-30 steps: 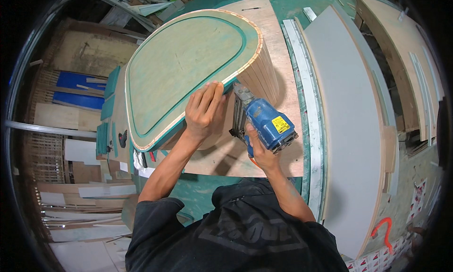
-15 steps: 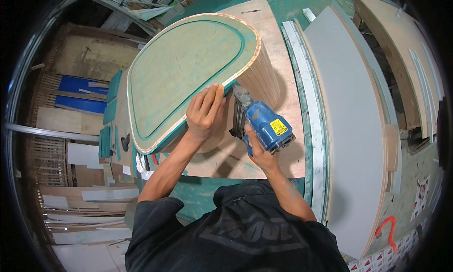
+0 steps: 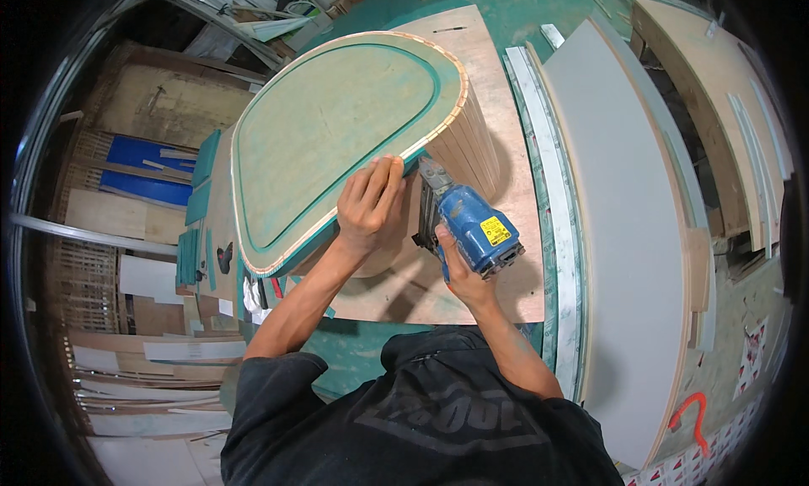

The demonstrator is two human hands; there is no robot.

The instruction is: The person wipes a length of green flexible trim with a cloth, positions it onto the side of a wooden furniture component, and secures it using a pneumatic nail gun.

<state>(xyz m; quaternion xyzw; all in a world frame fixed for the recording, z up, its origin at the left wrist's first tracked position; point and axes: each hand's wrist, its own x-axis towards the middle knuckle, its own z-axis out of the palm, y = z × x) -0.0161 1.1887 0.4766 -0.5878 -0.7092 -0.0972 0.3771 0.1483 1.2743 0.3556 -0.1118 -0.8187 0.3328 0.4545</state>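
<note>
A rounded, drum-like wooden piece [image 3: 337,107] stands on a plywood sheet, its flat top bordered by a green line and a rim of small wooden slat ends. Along its near side runs a green-edged strip [image 3: 310,248]. My left hand [image 3: 367,204] is closed over the near rim, fingers bent on the top edge, pinching the strip against the side; the thumb is hidden. In my right hand [image 3: 462,271] is a blue nail gun [image 3: 474,225], gripped by its handle. The gun's nose points at the strip just right of my left fingers, touching or nearly so.
The plywood sheet [image 3: 514,275] lies under the piece, with a pen [image 3: 449,29] at its far end. On the right are long white strips [image 3: 556,216] and a large grey panel [image 3: 632,233]. Green blocks [image 3: 198,199] and stacked boards [image 3: 160,372] are at left. An orange hose [image 3: 693,414] hangs lower right.
The whole view has shifted slightly, so the piece sits a little lower. Both hands and the nail gun keep nearly the same places against the rim.
</note>
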